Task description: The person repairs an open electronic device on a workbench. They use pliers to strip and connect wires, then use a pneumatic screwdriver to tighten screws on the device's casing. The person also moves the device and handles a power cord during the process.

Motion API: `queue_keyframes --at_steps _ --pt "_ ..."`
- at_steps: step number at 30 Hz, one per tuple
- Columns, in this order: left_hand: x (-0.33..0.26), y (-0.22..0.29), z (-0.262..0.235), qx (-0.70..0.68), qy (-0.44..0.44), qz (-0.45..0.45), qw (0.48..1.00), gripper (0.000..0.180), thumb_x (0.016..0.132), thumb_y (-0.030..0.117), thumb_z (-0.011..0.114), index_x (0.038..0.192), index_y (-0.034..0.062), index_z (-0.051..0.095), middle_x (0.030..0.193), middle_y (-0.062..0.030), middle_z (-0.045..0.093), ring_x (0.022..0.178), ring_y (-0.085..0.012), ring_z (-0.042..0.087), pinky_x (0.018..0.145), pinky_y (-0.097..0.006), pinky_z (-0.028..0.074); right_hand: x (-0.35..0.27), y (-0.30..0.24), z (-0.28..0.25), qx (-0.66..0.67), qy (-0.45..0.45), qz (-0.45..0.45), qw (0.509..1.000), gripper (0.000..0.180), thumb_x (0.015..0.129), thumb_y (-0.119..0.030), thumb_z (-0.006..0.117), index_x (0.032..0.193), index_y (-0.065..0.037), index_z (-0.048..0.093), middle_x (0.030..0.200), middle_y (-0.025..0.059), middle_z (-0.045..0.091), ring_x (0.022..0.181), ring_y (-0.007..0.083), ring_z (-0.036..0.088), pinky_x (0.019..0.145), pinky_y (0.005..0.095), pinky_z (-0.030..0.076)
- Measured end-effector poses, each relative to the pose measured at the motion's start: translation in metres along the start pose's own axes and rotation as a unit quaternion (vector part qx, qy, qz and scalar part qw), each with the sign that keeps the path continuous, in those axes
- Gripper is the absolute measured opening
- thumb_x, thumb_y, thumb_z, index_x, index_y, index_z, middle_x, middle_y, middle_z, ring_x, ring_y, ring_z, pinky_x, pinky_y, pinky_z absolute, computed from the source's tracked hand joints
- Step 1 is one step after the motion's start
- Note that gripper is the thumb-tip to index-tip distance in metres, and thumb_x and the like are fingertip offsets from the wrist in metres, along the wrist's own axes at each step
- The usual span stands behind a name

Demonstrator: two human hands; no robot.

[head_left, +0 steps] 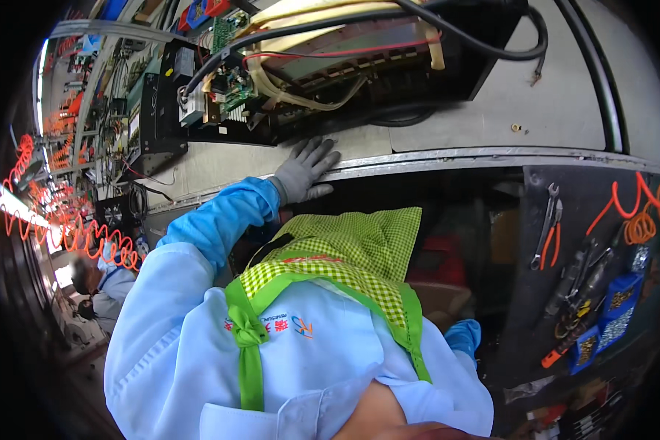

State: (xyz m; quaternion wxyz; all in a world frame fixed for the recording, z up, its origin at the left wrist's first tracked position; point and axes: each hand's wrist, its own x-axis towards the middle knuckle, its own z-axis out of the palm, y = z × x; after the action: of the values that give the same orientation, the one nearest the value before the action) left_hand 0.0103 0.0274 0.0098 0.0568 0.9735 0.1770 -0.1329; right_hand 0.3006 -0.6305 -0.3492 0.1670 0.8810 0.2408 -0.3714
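The person looks down along their own body. The left hand [304,170], in a grey glove, lies flat with the fingers spread on the front edge of the grey worktop [491,110]. It holds nothing; the palm only presses on the metal rim of the worktop. The blue sleeve [220,220] of this arm comes up from the lower left. The right hand is not visible; only a piece of blue sleeve [463,336] shows low on the right, beside the body, so I cannot tell its state.

Just behind the left hand, on the worktop, stands an opened black electrical unit [330,66]. Inside it there is a green circuit board [235,81], pale tubes and red and black wires. A thick black cable [491,51] runs from the unit in a curve to the right. A small brass part [516,127] lies alone on the worktop, well apart from the hand.

The person wears a light blue jacket and a green checked apron [345,249]. On the right, below the worktop, a dark panel [579,279] carries a wrench [544,220], pliers with red handles [555,238] and blue bins [616,308]. An orange coiled hose [638,213] hangs there, and another orange coiled hose [66,220] is at the left, where another person [103,282] works.
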Motion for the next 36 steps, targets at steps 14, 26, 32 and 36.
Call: queue_keyframes --at_steps 14,26,32,36 --pt "-0.010 -0.002 0.034 -0.011 0.006 -0.045 0.999 0.078 0.075 0.041 0.065 0.141 0.0129 0.034 0.148 -0.0185 0.028 0.137 -0.0408 0.024 0.111 -0.056 0.018 -0.077 -0.160 -0.085 0.205 -0.009 -0.013 0.979 0.053 0.094 -0.043 0.044 0.134 -0.008 0.045 0.123 0.0301 0.054 0.105 0.0472 0.057 0.089 0.0511 0.047" --pt "-0.010 -0.001 0.025 -0.029 0.059 -0.027 0.997 0.080 0.070 0.038 0.070 0.139 0.0120 0.039 0.147 -0.0191 0.032 0.135 -0.0417 0.029 0.110 -0.055 0.023 -0.022 -0.122 -0.090 0.222 -0.180 -0.117 0.951 0.047 0.099 -0.031 0.037 0.137 -0.004 0.042 0.133 0.0233 0.050 0.118 0.0373 0.051 0.100 0.0412 0.042" --pt "-0.034 0.015 0.045 -0.028 0.137 -0.061 0.988 0.068 0.079 0.038 0.066 0.136 0.0070 0.044 0.143 -0.0209 0.038 0.133 -0.0411 0.033 0.110 -0.054 0.023 -0.042 -0.164 -0.232 0.296 0.026 -0.128 0.946 0.040 0.094 -0.032 0.048 0.122 -0.005 0.056 0.123 0.0215 0.057 0.112 0.0378 0.055 0.098 0.0417 0.043" --pt "-0.021 0.016 0.036 -0.104 0.249 -0.017 0.963 0.058 0.090 0.039 0.052 0.132 -0.0004 0.047 0.135 -0.0235 0.045 0.127 -0.0405 0.041 0.108 -0.048 0.028 -0.091 -0.170 -0.348 0.413 0.170 -0.328 0.833 0.029 0.090 -0.028 0.057 0.105 -0.004 0.062 0.104 0.0162 0.064 0.099 0.0338 0.060 0.086 0.0395 0.047"
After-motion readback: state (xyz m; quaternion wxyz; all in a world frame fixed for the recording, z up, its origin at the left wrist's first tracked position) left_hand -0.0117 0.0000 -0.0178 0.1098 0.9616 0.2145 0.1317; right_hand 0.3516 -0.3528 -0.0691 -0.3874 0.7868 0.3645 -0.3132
